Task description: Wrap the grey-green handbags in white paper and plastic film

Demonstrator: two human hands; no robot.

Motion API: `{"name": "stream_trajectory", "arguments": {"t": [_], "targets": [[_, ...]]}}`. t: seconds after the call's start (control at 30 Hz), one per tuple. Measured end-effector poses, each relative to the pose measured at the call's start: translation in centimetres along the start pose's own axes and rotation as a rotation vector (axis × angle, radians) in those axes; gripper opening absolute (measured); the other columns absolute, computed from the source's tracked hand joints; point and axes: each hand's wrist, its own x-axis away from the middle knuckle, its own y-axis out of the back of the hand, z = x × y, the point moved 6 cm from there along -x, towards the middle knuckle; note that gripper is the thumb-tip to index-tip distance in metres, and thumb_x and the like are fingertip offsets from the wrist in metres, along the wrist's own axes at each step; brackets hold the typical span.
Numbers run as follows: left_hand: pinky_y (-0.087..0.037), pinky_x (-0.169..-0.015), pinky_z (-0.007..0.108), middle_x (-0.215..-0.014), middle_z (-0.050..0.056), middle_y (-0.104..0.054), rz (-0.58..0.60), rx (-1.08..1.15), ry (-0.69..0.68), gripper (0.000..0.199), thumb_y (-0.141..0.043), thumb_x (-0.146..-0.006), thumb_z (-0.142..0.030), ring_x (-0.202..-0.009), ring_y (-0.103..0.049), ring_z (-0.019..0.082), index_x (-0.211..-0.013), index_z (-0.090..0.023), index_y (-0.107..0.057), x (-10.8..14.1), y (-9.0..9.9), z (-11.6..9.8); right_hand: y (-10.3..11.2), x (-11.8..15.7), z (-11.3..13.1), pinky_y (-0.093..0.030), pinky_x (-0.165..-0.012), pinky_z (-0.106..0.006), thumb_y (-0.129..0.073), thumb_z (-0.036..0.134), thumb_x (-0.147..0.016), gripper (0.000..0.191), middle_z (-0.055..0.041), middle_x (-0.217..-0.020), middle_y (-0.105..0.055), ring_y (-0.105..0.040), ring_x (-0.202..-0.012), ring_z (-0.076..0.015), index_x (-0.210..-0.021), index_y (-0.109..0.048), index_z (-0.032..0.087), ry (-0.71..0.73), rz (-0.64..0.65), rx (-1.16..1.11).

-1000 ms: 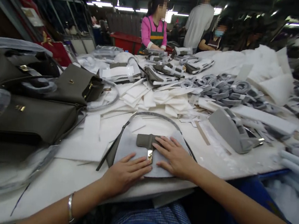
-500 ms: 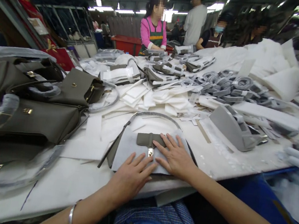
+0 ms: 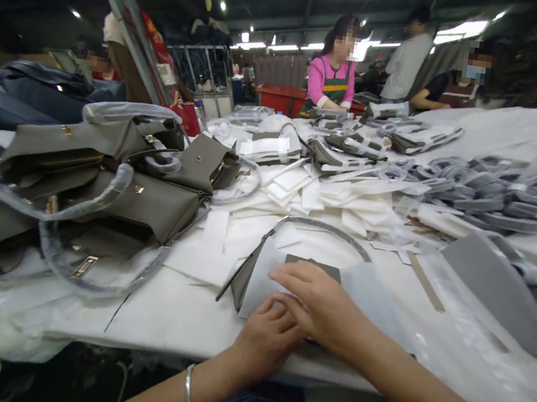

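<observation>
A grey-olive handbag (image 3: 240, 283) lies on the table in front of me, its thin strap (image 3: 329, 227) arching away from me. A pale protective sheet (image 3: 374, 300) covers most of its front, and part of the dark flap (image 3: 319, 267) shows above my fingers. My right hand (image 3: 322, 300) is bent over the middle of the bag, fingers together, hiding the metal clasp. Just below it, my left hand (image 3: 271, 333) has curled fingers at the bag's lower front. The hands overlap, and their fingertips are partly hidden.
Several olive handbags (image 3: 149, 205) with wrapped handles are piled at the left. White foam sheets (image 3: 295, 185) and wrapped coiled straps (image 3: 488, 184) spread behind the bag. A grey bag (image 3: 494, 290) stands at the right. Across the table a person in a pink top (image 3: 318, 82) is at work.
Both hands have gone from lying flat and spread to bent fingers gathered over the bag's clasp, the right overlapping the left. The view has swung left, showing more of the piled bags.
</observation>
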Motion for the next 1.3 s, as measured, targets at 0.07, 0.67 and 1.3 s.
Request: {"name": "stream_trajectory", "arguments": {"t": [0.07, 0.67, 1.3], "targets": [[-0.042, -0.114, 0.048, -0.131, 0.004, -0.067, 0.007, 0.002, 0.022, 0.039, -0.048, -0.097, -0.024, -0.125, -0.058, 0.025, -0.134, -0.029, -0.059, 0.3, -0.7, 0.2, -2.0, -3.6, 2.4, -0.048, -0.104, -0.037, -0.053, 0.031, -0.099, 0.035, -0.0089, -0.129, -0.066, -0.061, -0.119, -0.0213, -0.132, -0.060, 0.021, 0.077, 0.041, -0.097], [-0.037, -0.115, 0.051, -0.150, -0.001, -0.051, 0.038, 0.024, 0.012, 0.043, -0.042, -0.101, -0.023, -0.141, -0.042, 0.024, -0.144, -0.030, -0.047, 0.0, 0.6, 0.2, -0.7, -12.1, 2.6, -0.049, -0.099, -0.042, -0.048, 0.031, -0.097, 0.044, -0.0098, -0.127, -0.065, -0.061, -0.118, -0.0273, -0.140, -0.056, 0.025, 0.139, 0.216, 0.160], [-0.046, -0.099, 0.044, -0.134, 0.001, -0.065, -0.008, 0.009, 0.002, 0.042, -0.051, -0.100, -0.025, -0.111, -0.063, 0.024, -0.142, -0.028, -0.051, -0.8, 1.9, -0.3, -0.8, 10.7, -7.6, -0.027, -0.118, -0.060, -0.047, 0.006, -0.089, 0.071, -0.0003, -0.160, -0.036, -0.029, -0.148, -0.0291, -0.150, -0.040, 0.039, -0.018, 0.225, 0.156]]}}
